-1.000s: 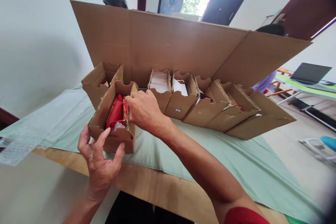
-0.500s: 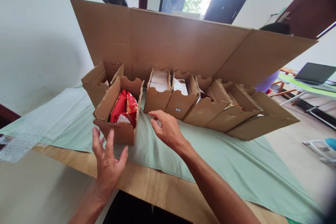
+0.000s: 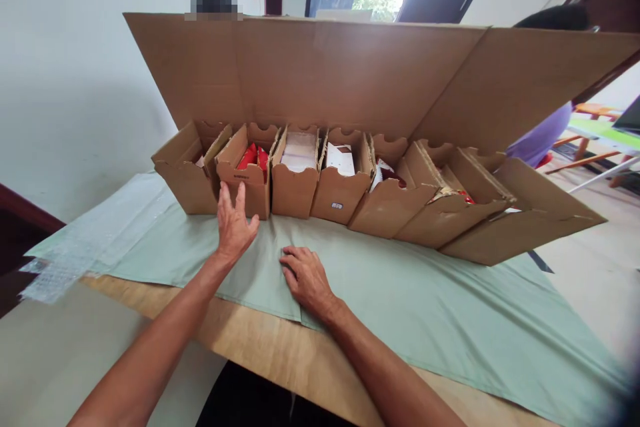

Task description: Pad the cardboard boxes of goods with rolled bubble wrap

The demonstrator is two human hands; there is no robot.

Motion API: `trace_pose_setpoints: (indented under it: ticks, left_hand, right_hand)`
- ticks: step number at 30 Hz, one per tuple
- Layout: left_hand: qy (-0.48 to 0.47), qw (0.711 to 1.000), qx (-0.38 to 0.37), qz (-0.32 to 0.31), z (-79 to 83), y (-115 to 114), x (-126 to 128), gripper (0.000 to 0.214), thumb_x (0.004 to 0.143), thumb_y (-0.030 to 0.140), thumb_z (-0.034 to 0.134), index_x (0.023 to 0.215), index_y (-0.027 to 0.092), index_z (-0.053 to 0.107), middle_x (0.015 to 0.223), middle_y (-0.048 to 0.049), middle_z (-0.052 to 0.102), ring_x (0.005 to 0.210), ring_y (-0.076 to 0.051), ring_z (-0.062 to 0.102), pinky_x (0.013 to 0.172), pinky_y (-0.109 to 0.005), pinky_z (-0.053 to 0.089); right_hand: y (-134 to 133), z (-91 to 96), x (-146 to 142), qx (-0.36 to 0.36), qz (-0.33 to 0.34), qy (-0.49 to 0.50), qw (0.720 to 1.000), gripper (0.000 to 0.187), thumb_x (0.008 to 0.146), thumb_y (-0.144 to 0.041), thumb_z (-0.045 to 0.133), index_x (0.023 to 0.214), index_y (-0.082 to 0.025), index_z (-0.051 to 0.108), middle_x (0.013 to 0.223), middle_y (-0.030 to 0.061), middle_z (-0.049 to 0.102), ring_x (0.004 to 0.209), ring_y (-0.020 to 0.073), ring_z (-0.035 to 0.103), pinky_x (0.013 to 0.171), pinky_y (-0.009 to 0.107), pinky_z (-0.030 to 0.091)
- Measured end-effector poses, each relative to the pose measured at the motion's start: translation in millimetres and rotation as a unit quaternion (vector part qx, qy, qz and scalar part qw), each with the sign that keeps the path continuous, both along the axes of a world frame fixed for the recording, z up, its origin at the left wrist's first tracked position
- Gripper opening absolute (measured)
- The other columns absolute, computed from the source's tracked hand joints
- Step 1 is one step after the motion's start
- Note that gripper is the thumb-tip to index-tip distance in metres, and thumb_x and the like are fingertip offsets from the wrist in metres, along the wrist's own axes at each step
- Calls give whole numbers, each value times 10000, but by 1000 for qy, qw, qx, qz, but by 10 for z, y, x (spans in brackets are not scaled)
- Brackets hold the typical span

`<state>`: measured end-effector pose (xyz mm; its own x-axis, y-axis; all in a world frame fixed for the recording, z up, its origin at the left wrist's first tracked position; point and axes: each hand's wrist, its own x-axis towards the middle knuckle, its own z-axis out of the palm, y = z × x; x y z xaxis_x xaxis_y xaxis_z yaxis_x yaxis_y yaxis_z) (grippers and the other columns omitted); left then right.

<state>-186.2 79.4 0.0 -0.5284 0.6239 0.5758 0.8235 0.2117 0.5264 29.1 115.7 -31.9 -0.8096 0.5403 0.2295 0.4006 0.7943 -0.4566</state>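
Observation:
My left hand is stretched out with its fingers apart, fingertips against the front of a small cardboard box that holds red packets. This box stands second from the left in a row of several open boxes. My right hand lies flat on the green cloth, fingers apart, holding nothing. The box to the right holds white packets.
A tall folded cardboard sheet stands behind the row. Bubble wrap lies at the left end of the wooden table. A person in purple is behind the cardboard at the right; another person's head shows above it at the left.
The box with red packets has gone from near the table's front back into the row. My left hand followed it forward. My right hand left the box and dropped flat onto the cloth.

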Motion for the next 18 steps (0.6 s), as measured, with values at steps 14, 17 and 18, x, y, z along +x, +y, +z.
trace_pose_setpoints:
  ticks: [14,17,18]
  left_hand:
    - [18,963,-199,180,-82,-1649,-1071,389,868,255,559,1203,168,736,1348,-173,682,1330,-367,555,1156,-562,407]
    - [-7,936,-223,273,79,-1937,-1651,450,878,303,552,1257,119,710,1353,-228,666,1306,-410,554,1109,-582,424]
    - [-18,928,-234,290,111,-1984,-1794,457,867,318,566,1251,120,714,1341,-231,674,1290,-419,566,1083,-575,443]
  right_hand:
    - [160,-209,-29,123,39,71,989,250,994,-213,533,1083,-190,765,1227,112,753,1078,292,678,847,423,523]
    - [181,-231,-45,157,43,87,983,268,1013,-245,507,1070,-196,765,1195,103,763,1039,281,690,817,407,524]
    - [182,-233,-50,166,44,91,981,276,1019,-257,498,1062,-197,764,1186,102,766,1028,279,692,817,407,526]
